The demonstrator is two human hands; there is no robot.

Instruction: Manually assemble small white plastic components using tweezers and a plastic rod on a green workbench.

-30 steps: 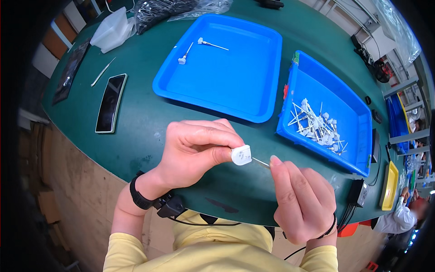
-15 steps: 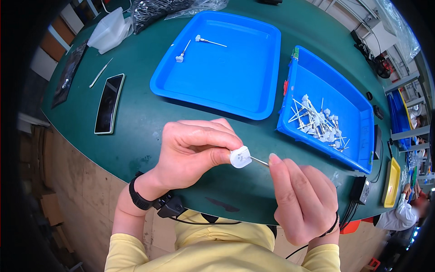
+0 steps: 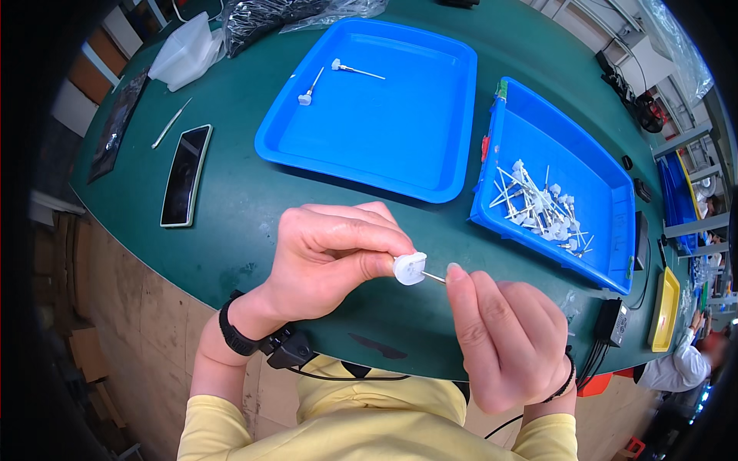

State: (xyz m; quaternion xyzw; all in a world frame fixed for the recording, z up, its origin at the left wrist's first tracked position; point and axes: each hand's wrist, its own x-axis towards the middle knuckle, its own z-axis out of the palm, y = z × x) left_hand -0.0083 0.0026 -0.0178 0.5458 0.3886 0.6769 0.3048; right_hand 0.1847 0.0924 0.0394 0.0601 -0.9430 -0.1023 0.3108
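My left hand (image 3: pixel 334 261) pinches a small round white plastic piece (image 3: pixel 409 270) between thumb and forefinger, its flat face with raised parts turned to the right. My right hand (image 3: pixel 511 334) is closed round a thin metal rod-like tool (image 3: pixel 436 277), whose tip meets the face of the white piece. Most of the tool is hidden in the fingers, so its exact kind does not show. Both hands are raised over the near part of the green table, in front of a wide blue tray (image 3: pixel 369 184). Two white-headed pieces with thin stems (image 3: pixel 357 71) lie in that tray.
Right of the tray, a blue bin (image 3: pixel 553 250) holds a pile of similar stemmed pieces (image 3: pixel 542 207). A phone (image 3: pixel 185 177) and a slim pointed tool (image 3: pixel 171 124) lie at left. A black adapter (image 3: pixel 611 321) sits at the right edge. Another person (image 3: pixel 680 365) is far right.
My right hand has shifted slightly left and turned a little, with the tool at the white piece. The white piece has tilted slightly in my left fingers.
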